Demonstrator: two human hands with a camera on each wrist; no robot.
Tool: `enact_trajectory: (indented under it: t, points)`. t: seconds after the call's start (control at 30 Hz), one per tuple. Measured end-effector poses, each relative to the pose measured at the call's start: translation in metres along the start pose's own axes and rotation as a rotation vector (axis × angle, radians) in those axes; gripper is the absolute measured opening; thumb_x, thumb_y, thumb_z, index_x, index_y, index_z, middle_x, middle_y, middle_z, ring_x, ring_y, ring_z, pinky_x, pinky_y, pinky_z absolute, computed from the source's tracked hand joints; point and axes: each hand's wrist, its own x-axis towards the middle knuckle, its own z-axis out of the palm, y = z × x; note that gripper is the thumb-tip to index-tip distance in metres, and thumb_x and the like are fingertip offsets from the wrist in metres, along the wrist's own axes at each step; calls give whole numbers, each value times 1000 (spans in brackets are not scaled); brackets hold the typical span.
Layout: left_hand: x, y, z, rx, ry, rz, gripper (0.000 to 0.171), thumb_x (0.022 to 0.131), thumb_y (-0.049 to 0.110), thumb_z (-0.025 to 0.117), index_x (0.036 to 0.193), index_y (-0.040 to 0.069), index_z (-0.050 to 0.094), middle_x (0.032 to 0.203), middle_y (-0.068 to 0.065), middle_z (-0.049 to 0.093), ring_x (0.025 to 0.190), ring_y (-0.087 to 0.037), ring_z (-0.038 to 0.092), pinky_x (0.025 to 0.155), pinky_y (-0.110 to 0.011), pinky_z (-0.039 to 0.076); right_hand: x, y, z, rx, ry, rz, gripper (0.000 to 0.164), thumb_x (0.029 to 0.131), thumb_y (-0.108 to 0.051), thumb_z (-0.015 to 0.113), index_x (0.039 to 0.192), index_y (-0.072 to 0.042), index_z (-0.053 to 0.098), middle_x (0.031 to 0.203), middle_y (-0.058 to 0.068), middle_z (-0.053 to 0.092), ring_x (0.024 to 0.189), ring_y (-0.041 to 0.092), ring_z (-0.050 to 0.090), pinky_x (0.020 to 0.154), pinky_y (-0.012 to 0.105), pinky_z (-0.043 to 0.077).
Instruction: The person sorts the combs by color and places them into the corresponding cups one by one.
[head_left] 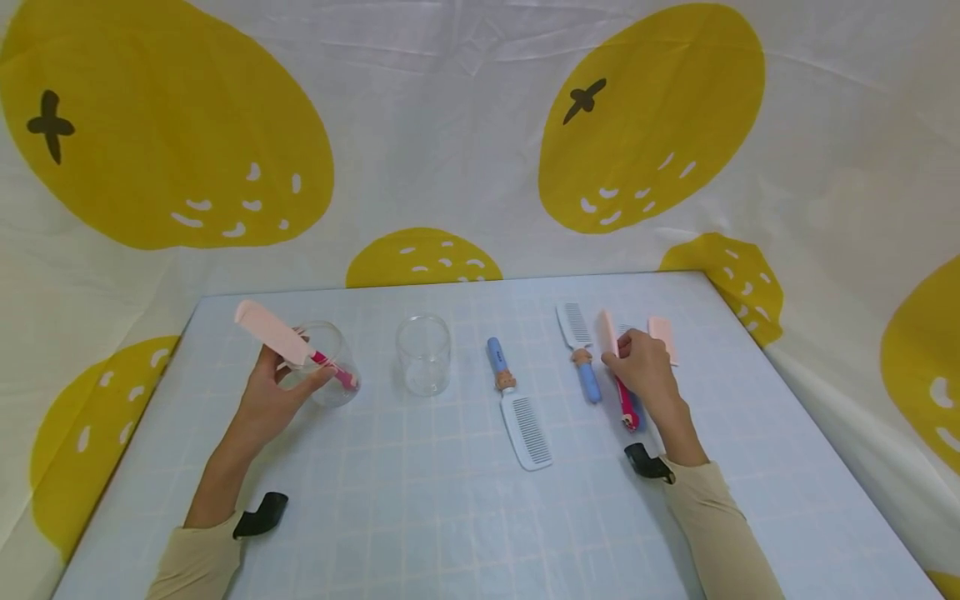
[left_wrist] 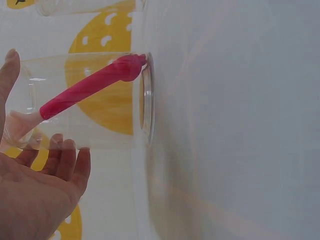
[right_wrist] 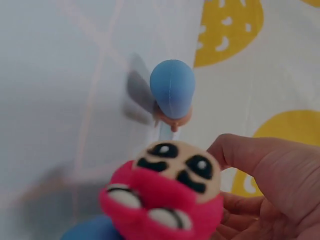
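My left hand [head_left: 272, 404] holds the near glass cup [head_left: 330, 332] between thumb and fingers, at the table's left. Leaning inside that cup is a pink comb [head_left: 272, 330]; its red handle [left_wrist: 87, 89] points down toward the base and its wide head sticks out over the rim. At the right, my right hand [head_left: 647, 371] pinches a second pink comb [head_left: 608, 332], whose red handle ends in a cartoon figure [right_wrist: 162, 192]. Under this comb lies a blue-handled comb [head_left: 638, 408], partly hidden by the hand. Beyond the hand shows another pink piece [head_left: 662, 333].
A second glass cup [head_left: 423, 358] stands right of the held one. Two blue combs lie on the table [head_left: 390, 517]: one comb [head_left: 527, 429] near the middle, another comb [head_left: 576, 325] just left of my right hand. A patterned cloth [head_left: 450, 150] hangs behind.
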Motion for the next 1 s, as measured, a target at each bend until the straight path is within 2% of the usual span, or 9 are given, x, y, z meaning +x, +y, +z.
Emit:
enact_trajectory:
  t: [0.13,0.37,0.5,0.63,0.83,1.0]
  points:
    - [0,0,0,-1,0,-1,86,96,25,75,161,11,20,157,-22,35,141,-43,33,113,-71,29,-3,-4,-3,21,25,8,30,94,-18,70,111,4,57,96,22,65,71,28,62,59,30,58]
    - [2,-1,1,18,5,3,89,96,29,74,162,12,16,156,-21,35,141,-41,32,113,-70,31,-7,-16,-10,63,81,-34,31,98,-23,67,113,3,59,100,22,66,63,25,62,54,26,56]
    - [2,-2,1,15,3,9,88,97,28,74,161,11,17,156,-22,35,141,-42,32,113,-71,30,-9,-23,-13,90,83,-83,35,98,-23,68,122,1,59,107,22,68,76,30,67,56,29,59]
    - [2,-2,1,24,5,-2,90,97,31,74,162,14,16,156,-22,34,142,-42,31,113,-70,30,-12,-31,-14,121,90,-115,42,98,-27,70,130,-2,56,115,21,67,88,34,69,60,35,61]
    - [2,-1,1,38,5,-16,92,96,32,75,163,15,14,157,-22,33,144,-42,31,114,-68,31,-15,-44,-16,203,110,-156,47,98,-30,71,133,-3,56,115,20,69,87,34,74,70,43,63]
    - [2,-1,1,29,3,-14,90,96,31,74,162,13,15,157,-23,34,143,-43,31,114,-69,30,-18,-54,-16,251,128,-171,50,97,-33,72,134,-4,56,115,18,69,91,33,74,77,44,63]
